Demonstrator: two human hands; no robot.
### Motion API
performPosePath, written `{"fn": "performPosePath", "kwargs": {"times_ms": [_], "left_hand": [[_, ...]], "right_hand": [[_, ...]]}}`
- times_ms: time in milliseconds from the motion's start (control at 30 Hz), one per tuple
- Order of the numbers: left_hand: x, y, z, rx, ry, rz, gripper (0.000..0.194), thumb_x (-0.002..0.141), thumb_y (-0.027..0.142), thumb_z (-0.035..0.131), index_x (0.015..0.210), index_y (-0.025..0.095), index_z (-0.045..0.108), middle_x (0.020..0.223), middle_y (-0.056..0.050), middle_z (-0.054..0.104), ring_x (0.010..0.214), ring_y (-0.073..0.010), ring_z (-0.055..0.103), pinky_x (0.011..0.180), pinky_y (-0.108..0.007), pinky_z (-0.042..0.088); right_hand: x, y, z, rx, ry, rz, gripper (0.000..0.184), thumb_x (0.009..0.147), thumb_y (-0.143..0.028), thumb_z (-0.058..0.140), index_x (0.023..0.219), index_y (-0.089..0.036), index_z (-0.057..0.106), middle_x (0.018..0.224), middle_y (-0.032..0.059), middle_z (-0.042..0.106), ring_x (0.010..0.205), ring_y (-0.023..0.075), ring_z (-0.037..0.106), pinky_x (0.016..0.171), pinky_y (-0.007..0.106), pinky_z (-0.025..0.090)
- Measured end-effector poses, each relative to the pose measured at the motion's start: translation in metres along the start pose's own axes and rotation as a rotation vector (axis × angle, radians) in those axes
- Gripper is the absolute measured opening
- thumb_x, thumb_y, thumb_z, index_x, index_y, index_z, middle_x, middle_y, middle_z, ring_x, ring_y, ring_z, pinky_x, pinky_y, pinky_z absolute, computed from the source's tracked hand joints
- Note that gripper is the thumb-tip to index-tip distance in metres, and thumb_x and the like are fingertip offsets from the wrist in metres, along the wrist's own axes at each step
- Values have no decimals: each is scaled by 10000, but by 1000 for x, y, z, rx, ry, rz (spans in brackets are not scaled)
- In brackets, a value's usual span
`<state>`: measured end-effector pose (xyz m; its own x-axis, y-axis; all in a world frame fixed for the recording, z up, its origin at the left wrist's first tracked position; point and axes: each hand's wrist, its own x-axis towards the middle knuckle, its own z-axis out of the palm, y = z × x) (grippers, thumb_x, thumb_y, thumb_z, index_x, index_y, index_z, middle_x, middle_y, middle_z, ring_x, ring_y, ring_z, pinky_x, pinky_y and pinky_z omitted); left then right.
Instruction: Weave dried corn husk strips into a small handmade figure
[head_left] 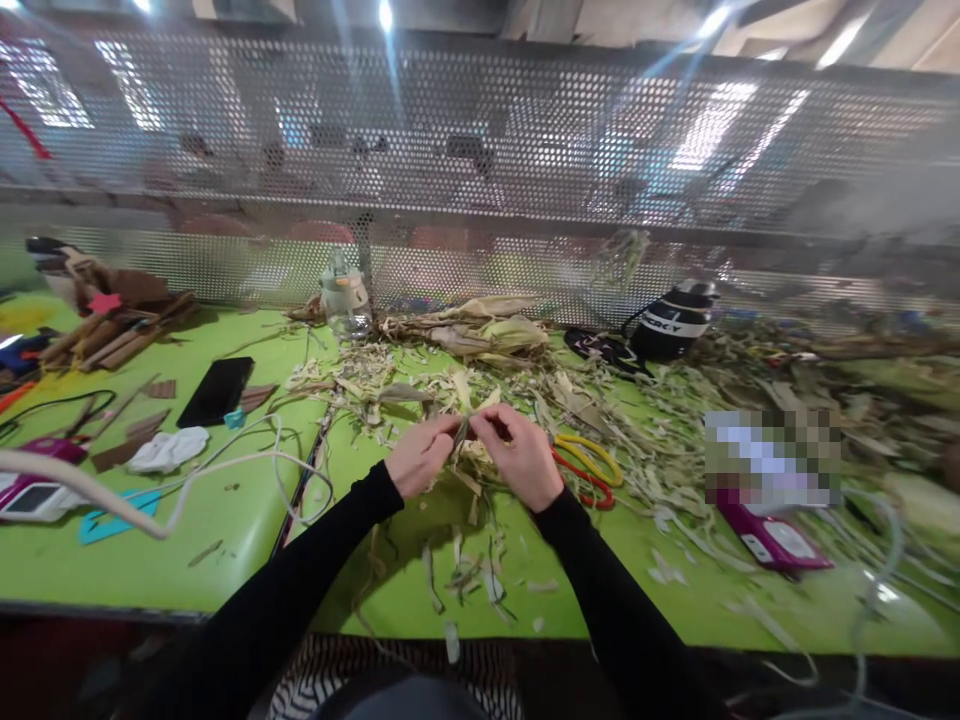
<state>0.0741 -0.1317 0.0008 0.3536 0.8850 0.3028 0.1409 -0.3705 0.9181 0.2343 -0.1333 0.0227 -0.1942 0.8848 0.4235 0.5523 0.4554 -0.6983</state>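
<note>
Husk [463, 428] pinched tight by left hand [421, 456] and right hand [521, 458], perhaps part-twisted at the fingertips, pale end [461, 388] sticking up loose!

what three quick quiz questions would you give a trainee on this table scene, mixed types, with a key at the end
1. Fill in the blank: the left hand and the right hand pinch a thin strip of corn ____ between them.

2. Multiple choice: which is closest to the yellow loop and the red loop?
A) the left hand
B) the clear bottle
C) the right hand

3. True or false: the black phone lies on the green table, to the left of both hands.

Key: 1. husk; 2. C; 3. true
</note>
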Motion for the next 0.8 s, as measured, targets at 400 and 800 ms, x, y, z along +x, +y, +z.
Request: {"fn": "performPosePath", "kwargs": {"times_ms": [400, 800], "left_hand": [[1, -6, 2, 262, 67, 35, 163, 839, 246, 497, 763, 193, 631, 677, -19, 585, 621, -139, 499, 623, -227, 344], [2, 0, 1, -227, -41, -182, 309, 777, 306, 618, 1058, 179, 595, 785, -32, 655, 679, -131, 593, 674, -236, 460]], "right_hand": [[-3, 9, -1, 41, -77, 36, 179, 823, -367, 552, 780, -194, 566, 660, 3, 557, 565, 119, 461, 537, 252, 382], [-3, 11, -4, 465, -298, 285, 240, 817, -404, 543, 733, -182, 510, 549, -70, 383, 451, 64, 299, 432, 204, 249]]}}
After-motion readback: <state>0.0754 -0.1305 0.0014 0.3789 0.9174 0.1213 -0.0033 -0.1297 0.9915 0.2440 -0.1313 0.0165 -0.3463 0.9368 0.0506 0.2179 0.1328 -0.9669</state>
